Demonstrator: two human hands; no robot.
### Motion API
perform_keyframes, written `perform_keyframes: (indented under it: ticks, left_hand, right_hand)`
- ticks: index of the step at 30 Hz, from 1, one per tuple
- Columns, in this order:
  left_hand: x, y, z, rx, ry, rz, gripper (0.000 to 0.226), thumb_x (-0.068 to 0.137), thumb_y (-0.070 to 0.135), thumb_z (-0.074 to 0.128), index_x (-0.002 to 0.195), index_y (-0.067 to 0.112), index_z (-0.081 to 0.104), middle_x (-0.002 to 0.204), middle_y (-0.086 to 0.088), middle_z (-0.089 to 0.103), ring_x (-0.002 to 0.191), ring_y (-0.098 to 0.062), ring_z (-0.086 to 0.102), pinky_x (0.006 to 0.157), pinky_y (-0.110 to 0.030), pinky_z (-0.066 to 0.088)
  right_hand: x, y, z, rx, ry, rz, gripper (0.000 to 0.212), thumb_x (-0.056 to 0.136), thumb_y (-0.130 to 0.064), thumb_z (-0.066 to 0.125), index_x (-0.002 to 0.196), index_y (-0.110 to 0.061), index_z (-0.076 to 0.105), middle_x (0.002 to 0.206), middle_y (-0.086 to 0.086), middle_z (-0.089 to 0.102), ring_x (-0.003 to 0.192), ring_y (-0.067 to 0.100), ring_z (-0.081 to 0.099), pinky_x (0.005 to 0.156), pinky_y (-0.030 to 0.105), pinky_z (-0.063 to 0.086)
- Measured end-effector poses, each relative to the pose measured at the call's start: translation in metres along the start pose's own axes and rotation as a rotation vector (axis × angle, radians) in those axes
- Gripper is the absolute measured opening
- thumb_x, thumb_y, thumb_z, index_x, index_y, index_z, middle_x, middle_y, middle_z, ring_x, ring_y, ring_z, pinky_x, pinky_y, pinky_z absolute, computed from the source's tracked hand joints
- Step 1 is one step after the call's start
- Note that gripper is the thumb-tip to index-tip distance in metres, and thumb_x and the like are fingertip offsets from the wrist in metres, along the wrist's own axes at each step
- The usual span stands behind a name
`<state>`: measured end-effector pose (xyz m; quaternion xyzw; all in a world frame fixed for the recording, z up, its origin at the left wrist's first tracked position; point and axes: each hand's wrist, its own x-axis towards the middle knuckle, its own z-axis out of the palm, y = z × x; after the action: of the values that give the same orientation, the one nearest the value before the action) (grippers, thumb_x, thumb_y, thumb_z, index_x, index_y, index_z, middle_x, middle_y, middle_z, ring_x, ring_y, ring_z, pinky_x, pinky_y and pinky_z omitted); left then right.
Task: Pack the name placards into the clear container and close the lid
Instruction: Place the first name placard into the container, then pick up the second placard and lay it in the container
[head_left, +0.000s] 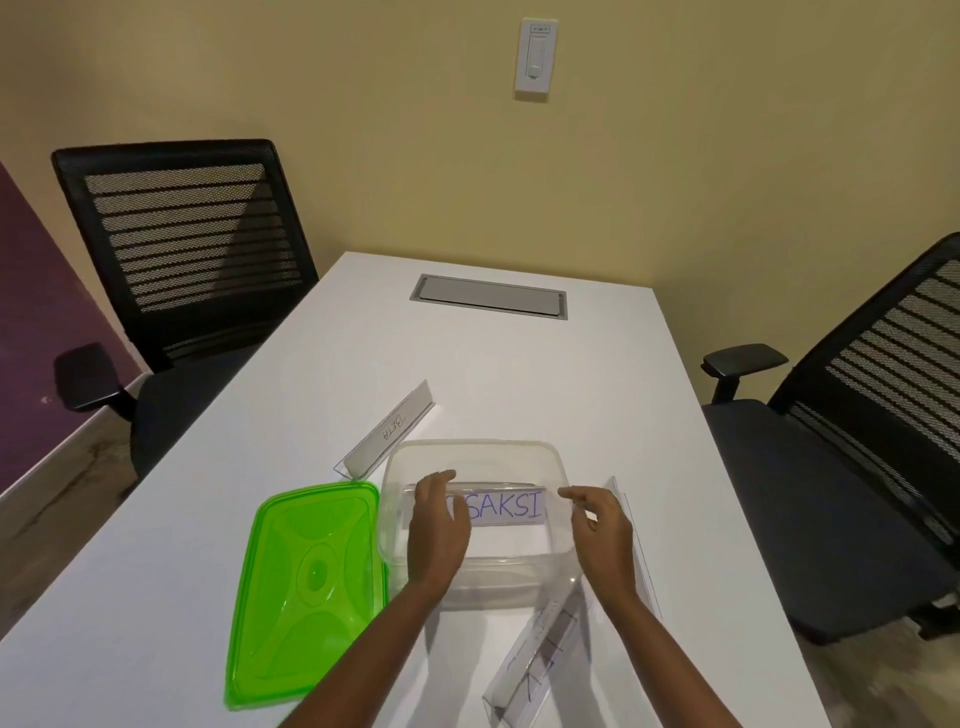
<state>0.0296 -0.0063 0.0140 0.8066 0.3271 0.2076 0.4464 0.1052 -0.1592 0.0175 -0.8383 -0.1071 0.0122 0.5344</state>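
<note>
The clear container (519, 582) stands open on the white table (519, 364), just in front of me. Inside it a name placard reading "SAKSI" (506, 506) stands upright. My left hand (436, 530) grips the placard's left end, thumb over its top edge. My right hand (600, 525) pinches its right end with curled fingers. A placard marked "BETA" (388, 431) lies behind the container's left corner. Another placard (540, 654) lies at the front right, partly under my right forearm. The green lid (306, 587) lies flat to the left of the container.
A clear holder edge (641, 551) sticks out behind my right hand, beside the container. A grey cable hatch (488, 295) is set into the far part of the table. Black mesh chairs stand at the left (187, 244) and right (872, 415).
</note>
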Motion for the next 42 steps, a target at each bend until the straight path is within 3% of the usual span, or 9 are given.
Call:
perform_keyframes:
  ticks: [3,7,14,21,26,29,34,39,42]
  left_hand:
    - [-0.031,0.0,0.001,0.059,-0.03,0.314,0.029,0.088,-0.007,0.048,0.111,0.005,0.062,0.116,-0.01,0.063,0.109,-0.024,0.062,0.089,-0.016,0.039]
    - [-0.063,-0.013,0.004,0.245,-0.32,0.605,0.035,0.085,-0.001,0.045,0.114,0.007,0.063,0.115,-0.008,0.065,0.108,-0.021,0.064,0.089,-0.023,0.045]
    - [-0.097,-0.035,0.022,0.46,-0.615,0.255,0.041,0.101,0.03,0.031,0.136,0.015,0.045,0.141,-0.002,0.048,0.128,-0.017,0.049,0.102,-0.027,0.038]
    - [-0.107,-0.042,0.027,0.279,-0.702,0.073,0.035,0.099,0.021,0.036,0.103,-0.001,0.063,0.112,-0.019,0.066,0.107,-0.029,0.06,0.086,-0.029,0.044]
    - [-0.109,-0.038,0.027,0.26,-0.728,0.068,0.036,0.1,0.023,0.037,0.127,0.007,0.054,0.13,-0.014,0.056,0.121,-0.024,0.054,0.099,-0.027,0.042]
    - [-0.108,-0.031,0.026,0.214,-0.73,0.09,0.04,0.099,0.02,0.039,0.137,0.009,0.043,0.137,-0.011,0.053,0.123,-0.024,0.053,0.102,-0.029,0.043]
    - [-0.105,-0.006,0.026,0.049,-0.704,0.06,0.041,0.099,0.022,0.042,0.138,0.012,0.04,0.139,-0.007,0.054,0.121,-0.022,0.055,0.103,-0.031,0.044]
    - [-0.095,0.024,0.022,-0.179,-0.729,-0.051,0.035,0.098,0.023,0.044,0.131,0.01,0.049,0.124,-0.006,0.06,0.103,-0.015,0.058,0.083,-0.024,0.051]
    - [-0.089,0.038,0.013,-0.299,-0.802,-0.122,0.031,0.099,0.025,0.044,0.126,0.012,0.053,0.113,-0.004,0.062,0.089,-0.011,0.063,0.066,-0.012,0.052]
  right_hand:
    - [-0.02,0.012,-0.007,-0.032,0.084,0.023,0.03,0.088,0.012,0.043,0.102,-0.002,0.067,0.107,0.015,0.059,0.097,0.027,0.06,0.077,0.026,0.044]
    - [-0.045,0.029,-0.008,-0.054,0.045,0.178,0.026,0.092,0.002,0.048,0.118,0.001,0.054,0.119,0.023,0.051,0.092,0.021,0.052,0.076,0.024,0.041]
    - [-0.075,0.048,0.003,-0.033,-0.253,0.572,0.046,0.096,-0.023,0.047,0.136,-0.002,0.038,0.122,0.02,0.059,0.102,0.031,0.06,0.084,0.034,0.049]
    - [-0.091,0.044,0.011,0.013,-0.391,0.616,0.014,0.091,-0.009,0.05,0.091,0.0,0.062,0.072,0.01,0.064,0.054,0.017,0.061,0.041,0.018,0.047]
    - [-0.093,0.041,0.004,0.017,-0.325,0.615,0.026,0.091,-0.003,0.046,0.113,0.005,0.059,0.108,0.022,0.067,0.084,0.031,0.066,0.053,0.024,0.052]
    - [-0.095,0.036,-0.008,0.125,-0.261,0.633,0.031,0.093,-0.001,0.044,0.121,0.006,0.054,0.119,0.025,0.063,0.097,0.037,0.066,0.074,0.041,0.059]
    - [-0.089,0.012,-0.032,0.294,-0.179,0.583,0.029,0.092,0.002,0.038,0.116,0.006,0.055,0.116,0.028,0.063,0.09,0.034,0.062,0.067,0.035,0.055]
    - [-0.081,-0.012,-0.05,0.352,-0.16,0.5,0.033,0.095,0.003,0.034,0.123,0.003,0.053,0.119,0.023,0.062,0.099,0.034,0.06,0.077,0.038,0.055]
    - [-0.077,-0.023,-0.057,0.358,-0.188,0.446,0.032,0.096,0.002,0.033,0.119,0.0,0.055,0.112,0.018,0.063,0.093,0.03,0.06,0.065,0.029,0.053]
